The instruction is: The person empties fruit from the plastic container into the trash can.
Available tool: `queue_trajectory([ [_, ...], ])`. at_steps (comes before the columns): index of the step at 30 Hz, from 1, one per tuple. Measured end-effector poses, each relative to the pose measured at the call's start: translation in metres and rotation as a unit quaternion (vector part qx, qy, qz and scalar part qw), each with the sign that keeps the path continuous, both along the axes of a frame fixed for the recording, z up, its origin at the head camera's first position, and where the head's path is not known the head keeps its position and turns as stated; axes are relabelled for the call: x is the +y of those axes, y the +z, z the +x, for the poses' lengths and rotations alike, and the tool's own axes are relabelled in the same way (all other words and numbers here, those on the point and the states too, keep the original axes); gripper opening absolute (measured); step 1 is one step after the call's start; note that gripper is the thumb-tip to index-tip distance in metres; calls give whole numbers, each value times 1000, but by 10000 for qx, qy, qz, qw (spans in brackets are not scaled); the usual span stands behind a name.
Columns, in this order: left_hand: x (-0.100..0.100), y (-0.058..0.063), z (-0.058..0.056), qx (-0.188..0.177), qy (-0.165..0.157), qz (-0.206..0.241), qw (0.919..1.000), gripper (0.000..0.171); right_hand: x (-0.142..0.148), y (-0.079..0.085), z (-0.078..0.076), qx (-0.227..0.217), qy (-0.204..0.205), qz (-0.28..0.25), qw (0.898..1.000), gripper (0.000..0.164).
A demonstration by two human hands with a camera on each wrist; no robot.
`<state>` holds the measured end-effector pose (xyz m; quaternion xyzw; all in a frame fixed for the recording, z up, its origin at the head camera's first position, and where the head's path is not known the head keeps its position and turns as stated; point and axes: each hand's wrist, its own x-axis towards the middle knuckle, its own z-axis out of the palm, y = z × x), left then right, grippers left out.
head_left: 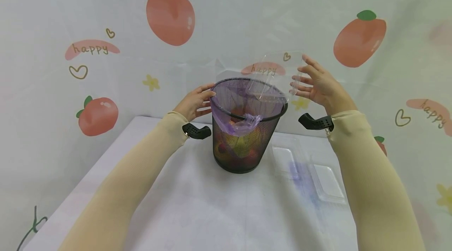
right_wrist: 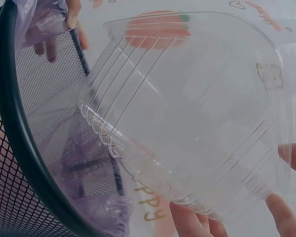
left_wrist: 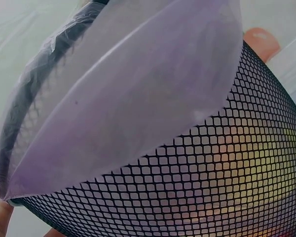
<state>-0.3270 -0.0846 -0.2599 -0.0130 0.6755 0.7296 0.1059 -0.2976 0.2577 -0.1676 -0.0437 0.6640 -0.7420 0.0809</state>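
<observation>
A black wire-mesh wastebasket (head_left: pixel 215 141) stands on the table, lined with a thin purple plastic bag (head_left: pixel 243 126) folded over its rim. Yellow, red and orange round shapes (head_left: pixel 240 147) show through the mesh low inside. My left hand (head_left: pixel 193 104) grips the rim on the left, thumb over the bag's edge. With its fingers and thumb on the edges, my right hand (head_left: pixel 321 86) holds a clear plastic box (right_wrist: pixel 197 108), tilted at the right side of the rim. Its lower corner overlaps the basket's opening in the head view.
Right of the basket, more clear plastic boxes (head_left: pixel 327 180) lie on the white-covered table (head_left: pixel 212 211), beside a blue-purple patch (head_left: pixel 300 174). Close behind hangs a white cloth (head_left: pixel 226 19) printed with fruit, hearts and the word "happy".
</observation>
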Motion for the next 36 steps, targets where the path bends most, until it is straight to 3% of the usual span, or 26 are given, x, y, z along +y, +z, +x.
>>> queue_trajectory([
  [17,0,0,-1,-14,15,6,10000,46,11,-4,9,-18,84,-845,9964,65],
  [36,0,2,1,-19,7,-32,10000,46,14,-10,21,103,160,-982,9950,60],
])
